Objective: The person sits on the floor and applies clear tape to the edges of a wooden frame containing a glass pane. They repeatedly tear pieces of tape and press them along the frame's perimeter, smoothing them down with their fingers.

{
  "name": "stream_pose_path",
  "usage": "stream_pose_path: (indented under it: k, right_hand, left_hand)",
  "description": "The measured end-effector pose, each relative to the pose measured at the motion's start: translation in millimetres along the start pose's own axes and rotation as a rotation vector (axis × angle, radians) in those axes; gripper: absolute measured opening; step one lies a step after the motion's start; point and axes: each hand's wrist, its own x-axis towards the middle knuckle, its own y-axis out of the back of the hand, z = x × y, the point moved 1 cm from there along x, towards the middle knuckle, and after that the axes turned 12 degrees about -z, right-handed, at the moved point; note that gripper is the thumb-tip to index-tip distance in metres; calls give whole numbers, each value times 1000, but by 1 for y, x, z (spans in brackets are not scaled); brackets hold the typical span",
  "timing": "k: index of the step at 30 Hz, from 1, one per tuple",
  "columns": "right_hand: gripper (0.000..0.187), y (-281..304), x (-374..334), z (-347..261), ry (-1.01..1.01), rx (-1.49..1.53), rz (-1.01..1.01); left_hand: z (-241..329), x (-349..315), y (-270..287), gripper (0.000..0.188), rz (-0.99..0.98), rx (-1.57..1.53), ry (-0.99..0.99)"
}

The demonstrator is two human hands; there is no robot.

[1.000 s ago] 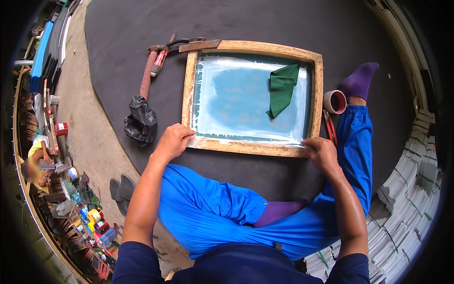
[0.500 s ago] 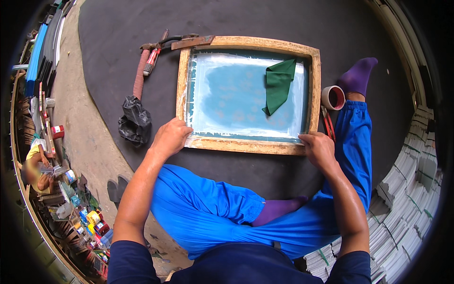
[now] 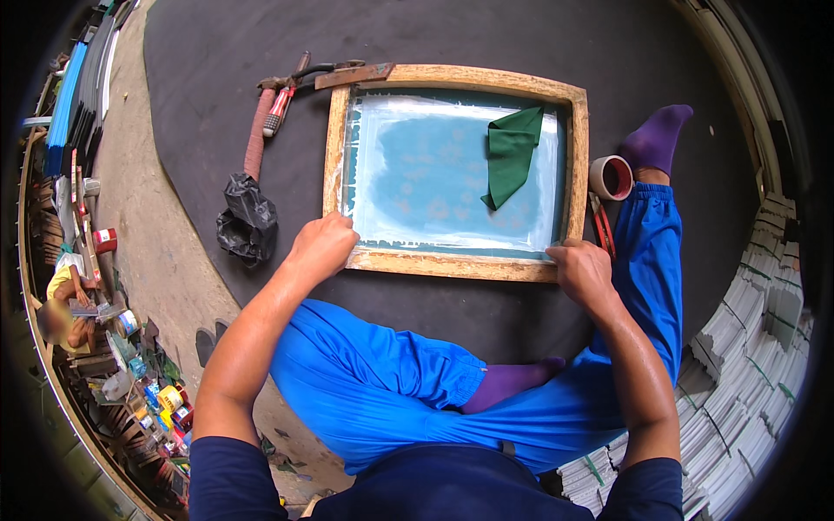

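A wooden screen-printing frame (image 3: pixel 455 264) lies flat before me, its blue mesh (image 3: pixel 417 165) bordered by white smears. At its near left corner my left hand (image 3: pixel 321 247) is closed on the wood. My right hand (image 3: pixel 582 269) grips the near right corner, thumb along the inner edge. A folded dark green cloth (image 3: pixel 512 161) rests on the mesh toward the right. Across the frame's far left corner sits a rusty metal bar (image 3: pixel 354 76). What lies under the frame is hidden.
Left of the frame lie a wrapped-handle hammer (image 3: pixel 254 139), a red-handled screwdriver (image 3: pixel 278 113) and a crumpled black bag (image 3: pixel 247 221). On the right are a tape roll (image 3: pixel 612 179), red-handled scissors (image 3: pixel 601 227) and stacked bundles (image 3: pixel 738 365). Another person (image 3: pixel 69 304) sits far left among cans.
My left hand has shifted slightly up and to the right at its corner. The near edge of the frame has moved very slightly away from me. The cloth stays on the mesh.
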Motion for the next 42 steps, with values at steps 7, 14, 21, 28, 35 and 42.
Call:
stream_pose_path:
  k: [7, 14, 21, 28, 35, 42]
  right_hand:
    - [27, -1, 4, 3, 29, -31, -40]
    - [28, 1, 6, 1, 14, -65, -112]
    - [15, -3, 8, 2, 80, -127, -54]
    - [12, -2, 10, 1, 110, -146, -57]
    - [14, -2, 12, 1, 115, -144, -57]
    - [13, -3, 14, 0, 105, -161, -81]
  left_hand:
    - [4, 6, 3, 10, -105, -2, 19]
    - [4, 8, 5, 11, -128, 11, 15]
    - [5, 14, 9, 15, -204, -7, 52]
    - [2, 21, 9, 14, -304, -60, 87]
    - [2, 24, 12, 15, -322, -108, 105]
    - [2, 24, 9, 21, -306, -83, 124]
